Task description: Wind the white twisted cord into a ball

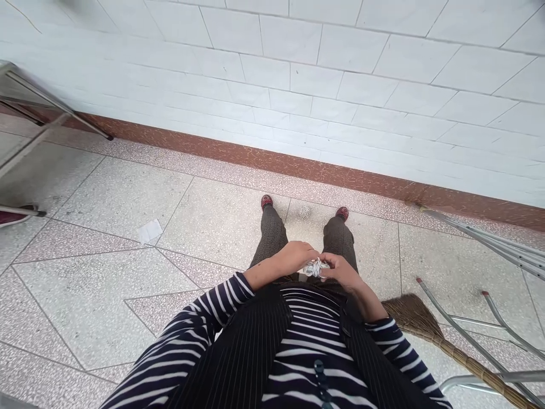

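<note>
A small looped bundle of white cord [315, 268] is held in front of my waist, between both hands. My left hand [293, 257] is closed against its left and upper side, the fingertips reaching towards the other hand. From the right, my right hand [340, 270] pinches the bundle, thumb below and fingers above. Some of the fingertips are hidden by the cord and the backs of the hands. On the floor between my feet lies a pale ball of what looks like cord [304, 212], apart from the hands.
A tiled wall [289, 74] with a red-brown skirting rises ahead. Right of me lie a straw broom [415, 315] and metal tubing frames [464, 335]. At left stand a metal-legged piece of furniture [55, 102] and a red shoe [17, 216]. White paper [150, 232] lies on the floor.
</note>
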`<state>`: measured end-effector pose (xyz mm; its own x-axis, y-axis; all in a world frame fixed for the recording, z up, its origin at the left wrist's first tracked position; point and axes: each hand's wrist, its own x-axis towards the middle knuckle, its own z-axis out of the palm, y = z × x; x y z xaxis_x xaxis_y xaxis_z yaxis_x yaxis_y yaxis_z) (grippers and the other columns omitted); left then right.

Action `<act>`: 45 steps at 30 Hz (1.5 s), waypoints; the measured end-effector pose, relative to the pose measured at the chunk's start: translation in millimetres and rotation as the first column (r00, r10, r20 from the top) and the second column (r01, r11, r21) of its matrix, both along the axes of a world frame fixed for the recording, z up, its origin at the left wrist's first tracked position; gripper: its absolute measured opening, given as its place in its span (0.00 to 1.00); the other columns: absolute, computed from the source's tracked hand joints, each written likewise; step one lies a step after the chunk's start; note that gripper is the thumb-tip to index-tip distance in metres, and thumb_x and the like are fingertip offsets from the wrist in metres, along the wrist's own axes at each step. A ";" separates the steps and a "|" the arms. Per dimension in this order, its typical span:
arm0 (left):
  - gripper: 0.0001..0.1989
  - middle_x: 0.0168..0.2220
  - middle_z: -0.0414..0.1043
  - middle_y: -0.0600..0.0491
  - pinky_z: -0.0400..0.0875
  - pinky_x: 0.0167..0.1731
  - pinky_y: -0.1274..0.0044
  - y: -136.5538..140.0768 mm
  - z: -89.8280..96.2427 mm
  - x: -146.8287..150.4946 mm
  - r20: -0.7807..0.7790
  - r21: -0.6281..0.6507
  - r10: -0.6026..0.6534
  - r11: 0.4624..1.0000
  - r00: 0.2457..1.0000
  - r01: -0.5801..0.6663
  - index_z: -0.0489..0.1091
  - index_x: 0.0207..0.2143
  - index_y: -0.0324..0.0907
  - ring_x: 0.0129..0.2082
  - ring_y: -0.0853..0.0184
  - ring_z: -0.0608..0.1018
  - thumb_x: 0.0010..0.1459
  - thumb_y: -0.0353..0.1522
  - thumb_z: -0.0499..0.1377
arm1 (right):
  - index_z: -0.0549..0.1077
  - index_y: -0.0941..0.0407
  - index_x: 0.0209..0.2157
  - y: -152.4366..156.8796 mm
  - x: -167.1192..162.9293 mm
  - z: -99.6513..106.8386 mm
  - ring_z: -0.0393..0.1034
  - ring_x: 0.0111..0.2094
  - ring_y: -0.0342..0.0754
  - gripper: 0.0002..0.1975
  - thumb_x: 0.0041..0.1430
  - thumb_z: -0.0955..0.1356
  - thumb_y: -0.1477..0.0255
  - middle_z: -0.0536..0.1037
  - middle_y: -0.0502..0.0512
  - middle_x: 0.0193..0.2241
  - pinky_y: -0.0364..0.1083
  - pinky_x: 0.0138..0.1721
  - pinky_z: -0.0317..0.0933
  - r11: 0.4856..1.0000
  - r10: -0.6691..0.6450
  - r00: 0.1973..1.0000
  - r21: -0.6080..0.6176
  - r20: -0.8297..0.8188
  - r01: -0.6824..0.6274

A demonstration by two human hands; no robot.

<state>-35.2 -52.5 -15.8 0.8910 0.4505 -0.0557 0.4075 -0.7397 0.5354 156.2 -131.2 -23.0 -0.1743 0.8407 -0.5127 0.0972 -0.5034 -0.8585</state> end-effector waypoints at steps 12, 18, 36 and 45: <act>0.11 0.31 0.78 0.51 0.65 0.32 0.80 1.6 -11.9 28.7 0.060 -0.432 0.352 0.853 0.934 -0.293 0.76 0.35 0.36 0.30 0.68 0.77 0.66 0.29 0.55 | 0.77 0.55 0.36 9.1 9.7 40.1 0.74 0.30 0.46 0.21 0.40 0.80 0.64 0.79 0.51 0.33 0.47 0.34 0.72 0.899 -0.433 0.857 -0.064 -0.278 0.433; 0.16 0.24 0.74 0.57 0.60 0.28 0.83 -14.2 4.6 25.7 0.118 -0.583 0.316 0.789 0.941 -0.192 0.71 0.25 0.38 0.25 0.74 0.72 0.66 0.31 0.53 | 0.75 0.56 0.31 18.0 8.7 35.6 0.67 0.25 0.43 0.18 0.38 0.79 0.65 0.76 0.49 0.26 0.43 0.25 0.64 0.791 -0.577 0.809 0.168 -0.111 0.588; 0.16 0.29 0.75 0.53 0.60 0.30 0.80 -24.7 21.0 -3.0 0.073 -0.121 0.093 0.989 0.993 -0.083 0.71 0.30 0.41 0.30 0.68 0.76 0.69 0.34 0.50 | 0.76 0.56 0.37 26.6 37.9 30.3 0.72 0.37 0.51 0.14 0.52 0.74 0.62 0.78 0.56 0.38 0.49 0.39 0.67 0.811 -0.544 0.762 0.456 0.353 0.368; 0.14 0.40 0.80 0.51 0.66 0.39 0.81 -2.8 8.7 -9.7 0.113 -0.249 0.195 0.955 0.974 -0.162 0.76 0.43 0.42 0.41 0.67 0.79 0.69 0.32 0.51 | 0.71 0.58 0.54 -11.2 9.7 29.4 0.72 0.49 0.52 0.19 0.66 0.68 0.64 0.73 0.59 0.53 0.55 0.48 0.71 0.965 -0.168 0.970 0.231 0.174 0.126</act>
